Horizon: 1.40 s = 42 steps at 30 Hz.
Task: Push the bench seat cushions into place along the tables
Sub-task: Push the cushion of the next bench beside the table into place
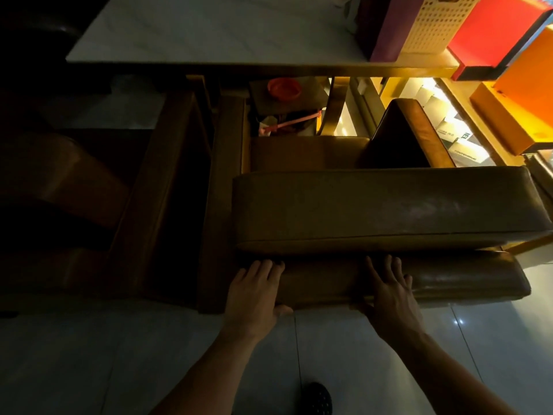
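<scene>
We see our left hand [254,290] and right hand [392,290] set apart, both lying flat with fingers spread on the front edge of the lower seat cushion [449,283], gripping nothing. Just beyond our fingertips a thicker upper cushion [389,208] lies across it (brown, worn, stretching off past our right hand), and farther ahead stands the pale table [209,34]. A white perforated basket [431,22] sits on the table beyond our right hand; tiled floor [89,360] lies beneath our forearms.
</scene>
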### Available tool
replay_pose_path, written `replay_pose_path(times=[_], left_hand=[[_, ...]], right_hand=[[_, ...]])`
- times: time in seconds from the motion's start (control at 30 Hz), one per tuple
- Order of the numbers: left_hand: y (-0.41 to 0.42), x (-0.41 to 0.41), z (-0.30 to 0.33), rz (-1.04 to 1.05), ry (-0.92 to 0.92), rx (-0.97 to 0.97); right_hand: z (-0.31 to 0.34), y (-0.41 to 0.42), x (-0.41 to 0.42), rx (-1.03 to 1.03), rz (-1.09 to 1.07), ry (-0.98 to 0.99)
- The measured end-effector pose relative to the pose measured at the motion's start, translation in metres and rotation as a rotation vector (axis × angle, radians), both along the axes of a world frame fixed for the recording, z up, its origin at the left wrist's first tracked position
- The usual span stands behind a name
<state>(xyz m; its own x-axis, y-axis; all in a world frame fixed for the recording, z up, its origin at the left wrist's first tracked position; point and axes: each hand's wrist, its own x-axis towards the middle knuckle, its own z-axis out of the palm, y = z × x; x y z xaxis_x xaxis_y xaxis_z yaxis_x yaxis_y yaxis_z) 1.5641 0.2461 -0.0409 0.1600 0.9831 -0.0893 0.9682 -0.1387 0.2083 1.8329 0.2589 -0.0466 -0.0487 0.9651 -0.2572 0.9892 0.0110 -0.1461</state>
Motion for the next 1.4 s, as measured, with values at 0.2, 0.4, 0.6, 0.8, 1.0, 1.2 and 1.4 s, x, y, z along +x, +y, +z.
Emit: replay_pose_path(times=[0.2, 0.4, 0.6, 0.8, 1.0, 1.2, 1.4], left_hand=[[0.009, -0.005, 0.000, -0.065, 0.013, -0.015], [0.025, -0.012, -0.001, -0.072, 0.027, 0.009], [0.043, -0.013, -0.002, 0.021, 0.006, 0.014], [0.035, -0.015, -0.005, 0.043, -0.032, 0.056], [0.019, -0.017, -0.006, 0.040, -0.039, 0.081], [0.018, -0.022, -0.007, 0.002, -0.023, 0.066], [0.017, -0.023, -0.014, 0.001, 0.012, 0.103]], right_hand=[[-0.003, 0.008, 0.002, -0.070, -0.005, 0.019], [-0.003, 0.022, -0.003, -0.031, 0.007, 0.028], [-0.005, 0.043, -0.015, 0.023, 0.014, 0.010], [-0.004, 0.041, -0.016, 0.038, 0.021, -0.034], [-0.007, 0.026, -0.014, 0.048, 0.014, -0.019], [-0.012, 0.021, -0.016, 0.031, 0.016, -0.034], [-0.010, 0.020, -0.017, 0.032, 0.014, -0.027]])
